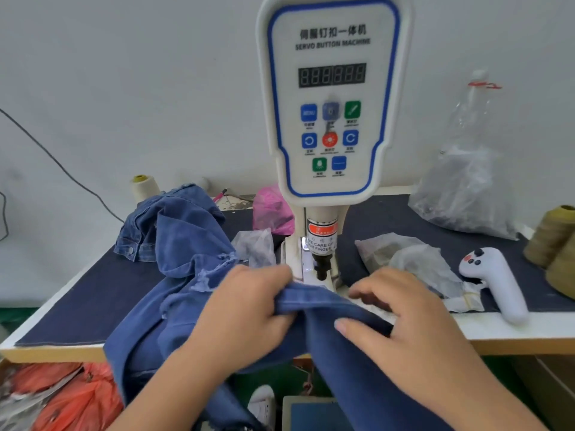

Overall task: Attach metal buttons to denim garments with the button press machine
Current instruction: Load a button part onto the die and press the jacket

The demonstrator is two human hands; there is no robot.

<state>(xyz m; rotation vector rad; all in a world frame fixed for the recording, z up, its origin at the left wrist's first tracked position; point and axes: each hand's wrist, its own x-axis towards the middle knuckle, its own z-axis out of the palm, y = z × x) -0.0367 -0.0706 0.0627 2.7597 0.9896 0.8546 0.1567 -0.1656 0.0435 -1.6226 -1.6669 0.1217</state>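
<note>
Denim edge sits on the table lip just below the press punch, not yet under it. Left hand grips a bunched fold, fingers curled round it. Right hand pinches the band, thumb on top, fingers blurred. Step looks like positioning. Next move probably needs the band flat and centred on the die, fingers clear. No button visible.

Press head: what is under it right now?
Under the press head lies the white base, with the denim edge just short of it. Any button is not visible.
</note>
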